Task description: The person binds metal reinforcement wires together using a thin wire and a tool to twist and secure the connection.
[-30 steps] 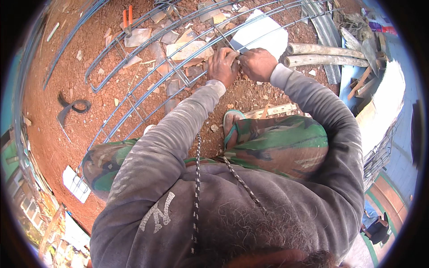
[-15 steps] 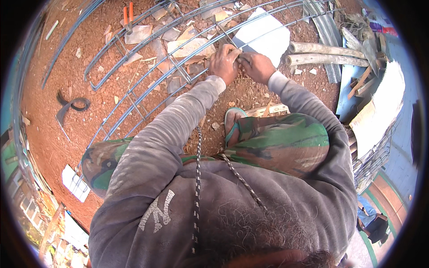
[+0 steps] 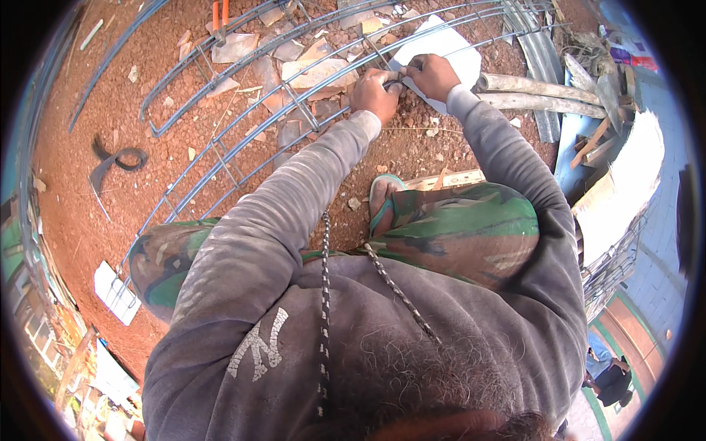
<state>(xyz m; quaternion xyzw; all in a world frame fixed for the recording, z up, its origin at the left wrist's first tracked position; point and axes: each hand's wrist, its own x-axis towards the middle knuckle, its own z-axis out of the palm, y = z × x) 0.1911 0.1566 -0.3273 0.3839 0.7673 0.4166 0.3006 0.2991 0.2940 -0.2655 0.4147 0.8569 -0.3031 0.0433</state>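
Note:
My left hand point(image 3: 376, 97) is closed at the near long bar of a rebar frame point(image 3: 283, 112), its thumb and fingers pinched together. Something small and dark shows at its fingertips, too small to name. Just to the right, my right hand point(image 3: 435, 76) is closed too, fingers curled in toward the left fingertips; whatever it pinches is hidden. The frame is made of long blue-grey steel bars joined by short cross ties, and it curves across the ground in front of me. Behind my right hand lies a white sheet point(image 3: 460, 57), partly under the bars.
Orange-handled pliers point(image 3: 219, 20) lie at the far left by broken tile pieces point(image 3: 312, 75). A black curled strip point(image 3: 118, 158) rests on the red soil. To the right are wooden poles point(image 3: 540, 88), a corrugated metal strip point(image 3: 535, 55) and scrap boards point(image 3: 621, 187).
My right hand has moved up and slightly right, drawing a little away from the left. My left hand has turned slightly, its thumb now pressed toward the fingers. The view has shifted a little.

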